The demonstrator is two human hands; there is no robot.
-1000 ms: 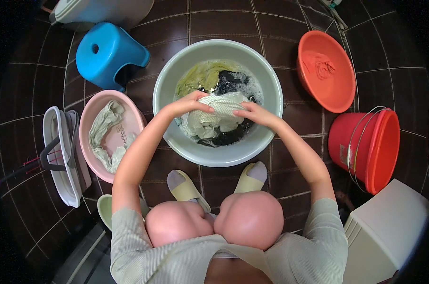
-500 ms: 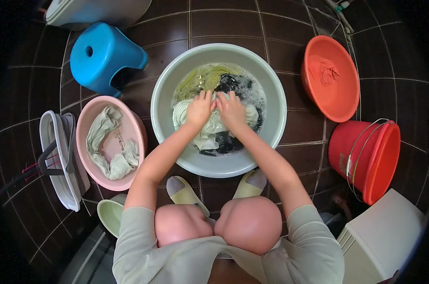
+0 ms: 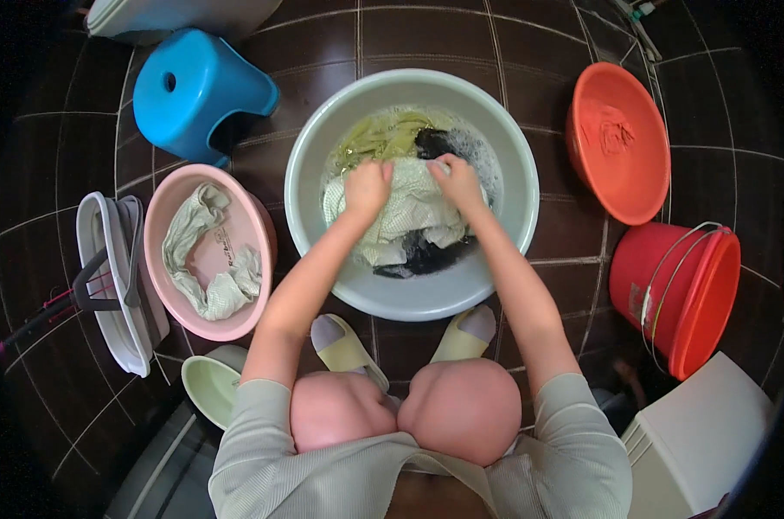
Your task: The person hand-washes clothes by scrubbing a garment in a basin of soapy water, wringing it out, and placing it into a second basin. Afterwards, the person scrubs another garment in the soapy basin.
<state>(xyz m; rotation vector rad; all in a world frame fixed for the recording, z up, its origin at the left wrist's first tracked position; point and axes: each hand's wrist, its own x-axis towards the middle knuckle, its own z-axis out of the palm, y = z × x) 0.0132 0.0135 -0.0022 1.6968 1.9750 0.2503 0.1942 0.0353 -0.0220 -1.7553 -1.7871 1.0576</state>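
Note:
A large pale grey-green basin (image 3: 515,195) stands on the floor in front of me, holding sudsy water and wet laundry. My left hand (image 3: 368,187) is closed on the upper left part of a white checked cloth (image 3: 412,201). The same cloth's upper right part is pinched in my right hand (image 3: 458,183). Between both hands the cloth spreads out, its lower folds bunched in the basin. A yellow-green cloth (image 3: 381,138) lies in the water beyond my left hand. Dark fabric (image 3: 431,257) shows below the checked cloth and also beyond it.
To the left, a pink basin (image 3: 161,259) holds a twisted pale cloth (image 3: 223,294), with a blue stool (image 3: 180,99) beyond it. A small green basin (image 3: 203,394) sits nearer me. An orange basin (image 3: 625,186) and a red bucket (image 3: 656,285) are at the right.
My hands were close together, fingers pressing into the bunched cloth. Now they are farther apart and gripping it, and the checked cloth is spread wider between them. The view has shifted slightly.

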